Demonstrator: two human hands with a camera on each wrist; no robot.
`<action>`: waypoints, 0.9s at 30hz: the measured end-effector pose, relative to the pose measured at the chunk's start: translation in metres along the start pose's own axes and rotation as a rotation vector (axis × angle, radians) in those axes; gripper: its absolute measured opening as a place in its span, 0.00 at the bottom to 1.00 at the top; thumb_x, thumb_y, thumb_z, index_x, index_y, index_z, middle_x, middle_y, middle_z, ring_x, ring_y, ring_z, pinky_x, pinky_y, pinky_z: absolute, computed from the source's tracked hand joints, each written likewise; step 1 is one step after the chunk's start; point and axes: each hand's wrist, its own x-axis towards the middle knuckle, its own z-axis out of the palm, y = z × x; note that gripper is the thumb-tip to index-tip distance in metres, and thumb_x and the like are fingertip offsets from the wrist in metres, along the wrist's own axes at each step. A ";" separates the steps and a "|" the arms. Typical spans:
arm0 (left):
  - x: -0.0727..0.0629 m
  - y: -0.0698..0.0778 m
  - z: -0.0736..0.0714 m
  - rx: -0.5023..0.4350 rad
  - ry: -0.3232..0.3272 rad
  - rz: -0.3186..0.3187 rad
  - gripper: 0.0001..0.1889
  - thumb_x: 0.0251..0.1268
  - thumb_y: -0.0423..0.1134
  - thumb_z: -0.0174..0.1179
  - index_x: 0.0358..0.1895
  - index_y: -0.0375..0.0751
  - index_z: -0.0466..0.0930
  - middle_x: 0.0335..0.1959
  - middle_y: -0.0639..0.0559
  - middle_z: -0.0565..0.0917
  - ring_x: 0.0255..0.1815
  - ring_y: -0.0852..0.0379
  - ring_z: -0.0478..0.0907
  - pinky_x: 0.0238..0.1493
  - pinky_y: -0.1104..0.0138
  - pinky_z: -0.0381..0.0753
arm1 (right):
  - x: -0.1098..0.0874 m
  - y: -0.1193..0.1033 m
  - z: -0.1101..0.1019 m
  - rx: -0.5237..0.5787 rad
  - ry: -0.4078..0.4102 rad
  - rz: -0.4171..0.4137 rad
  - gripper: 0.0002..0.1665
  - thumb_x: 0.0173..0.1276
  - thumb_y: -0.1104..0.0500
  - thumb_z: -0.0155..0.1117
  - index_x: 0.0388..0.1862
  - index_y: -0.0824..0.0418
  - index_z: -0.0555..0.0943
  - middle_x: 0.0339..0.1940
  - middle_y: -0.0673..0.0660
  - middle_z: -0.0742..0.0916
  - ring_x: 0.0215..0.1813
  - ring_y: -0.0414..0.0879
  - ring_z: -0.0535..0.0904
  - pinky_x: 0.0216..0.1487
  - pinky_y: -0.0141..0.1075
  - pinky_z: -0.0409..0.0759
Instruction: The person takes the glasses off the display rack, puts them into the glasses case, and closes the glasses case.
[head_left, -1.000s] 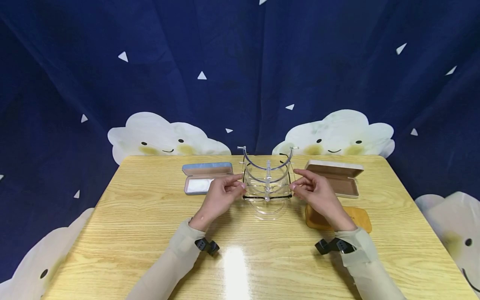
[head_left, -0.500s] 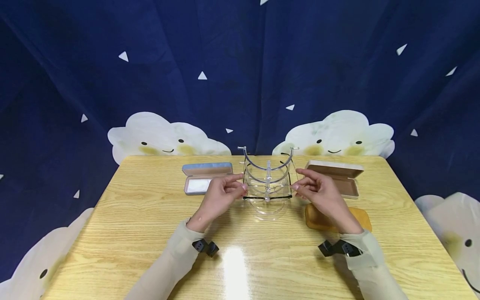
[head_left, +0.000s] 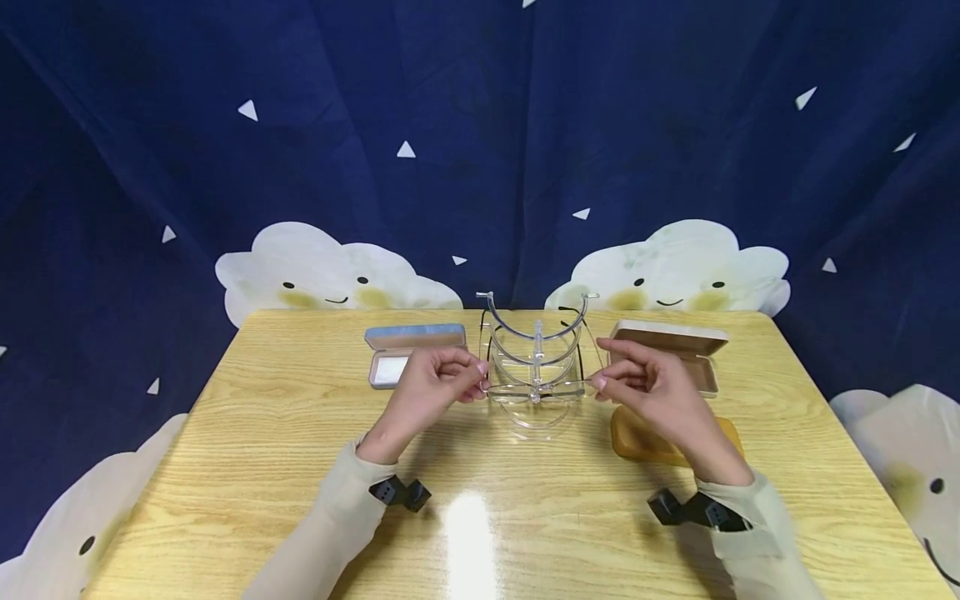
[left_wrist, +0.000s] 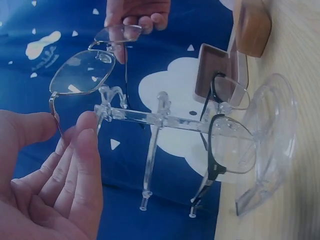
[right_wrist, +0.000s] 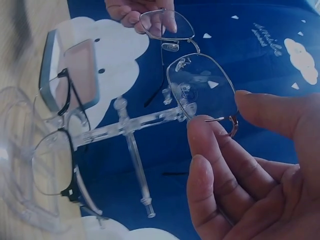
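Note:
A pair of thin metal-rimmed glasses [left_wrist: 82,72] is held in front of a clear plastic glasses stand [head_left: 537,350], its temples spread open and pointing back. My left hand [head_left: 431,383] pinches it near one hinge. At the other hinge, my right hand [head_left: 656,387] pinches the frame between thumb and fingers. In both wrist views the rims are out beyond the end of the stand's top bar. Lower on the stand sits a second pair of glasses [left_wrist: 216,167] with black upper rims; in the head view the metal pair overlaps it.
Behind my left hand lies an open blue glasses case [head_left: 416,336] with a white cloth [head_left: 390,369] inside. An open pale case [head_left: 697,333] with brown lining stands at the right. Partly under my right forearm is an orange-brown case [head_left: 637,437]. A dark blue curtain [head_left: 480,150] hangs behind the table.
The metal-rimmed glasses have come off the stand's upper part toward me, held by both hands. The hands have moved slightly apart and nearer; the stand and black-rimmed glasses stay put.

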 end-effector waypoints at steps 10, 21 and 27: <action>-0.012 0.016 0.000 0.040 0.001 0.016 0.12 0.74 0.38 0.65 0.41 0.29 0.88 0.35 0.33 0.91 0.29 0.57 0.89 0.36 0.62 0.92 | -0.015 -0.014 -0.003 -0.033 0.026 -0.123 0.28 0.70 0.68 0.70 0.67 0.71 0.78 0.37 0.45 0.94 0.36 0.38 0.91 0.45 0.28 0.89; -0.032 0.041 -0.002 0.104 -0.007 0.066 0.09 0.74 0.38 0.65 0.38 0.35 0.89 0.32 0.39 0.91 0.27 0.56 0.89 0.34 0.61 0.92 | -0.035 -0.037 -0.005 -0.115 0.069 -0.210 0.10 0.68 0.70 0.71 0.48 0.66 0.86 0.34 0.43 0.92 0.34 0.40 0.90 0.41 0.29 0.87; -0.040 0.050 -0.002 0.115 -0.005 0.121 0.08 0.74 0.38 0.65 0.38 0.38 0.89 0.31 0.42 0.92 0.27 0.56 0.89 0.34 0.61 0.91 | -0.045 -0.047 -0.006 -0.146 0.094 -0.266 0.13 0.64 0.74 0.73 0.47 0.65 0.86 0.31 0.42 0.92 0.34 0.37 0.89 0.41 0.27 0.84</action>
